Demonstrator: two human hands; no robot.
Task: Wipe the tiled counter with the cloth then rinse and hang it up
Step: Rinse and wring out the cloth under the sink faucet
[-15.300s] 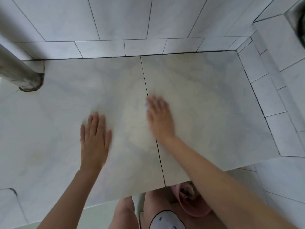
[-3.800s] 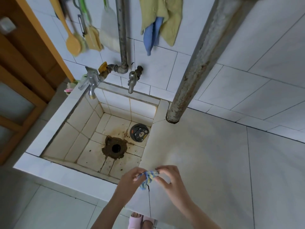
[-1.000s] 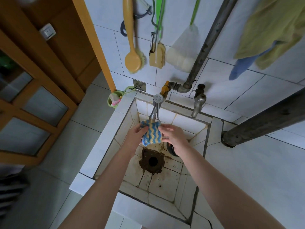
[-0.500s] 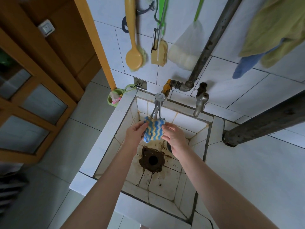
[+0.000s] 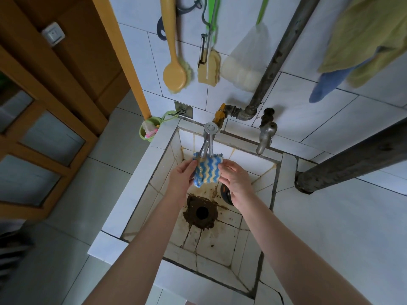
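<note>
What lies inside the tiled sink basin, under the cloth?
A dark, stained drain hole in the basin floor, below the cloth. Beside it, a dark round object, partly covered by the right hand; what it is cannot be told.

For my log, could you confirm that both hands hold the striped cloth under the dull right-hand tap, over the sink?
Not quite. The head view shows the left hand and right hand holding the striped cloth under the shiny left tap, not the dull right tap, over the sink.
</note>
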